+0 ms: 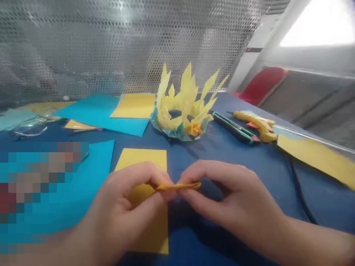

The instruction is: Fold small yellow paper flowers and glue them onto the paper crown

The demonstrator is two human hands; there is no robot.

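Between my two hands is a small folded strip of orange-yellow paper (180, 186), seen nearly edge-on. My left hand (133, 199) pinches its left end between thumb and fingers. Its right part is pinched by my right hand (222, 188), and the fingertips of both hands almost meet. Below my left hand a yellow paper sheet (152, 232) lies on the blue table. Behind the hands stands a paper crown (183, 99) with tall pale-yellow spikes, a crumpled teal base and an orange paper flower (195, 129) at its front.
Right of the crown lie a green-and-black utility knife (235, 127), a yellow glue gun (259, 123) with a dark cable, and a yellow paper strip (316, 159). Blue sheets (97, 107) and clear glasses (30, 125) are at left. A perforated metal panel (124, 48) closes the back.
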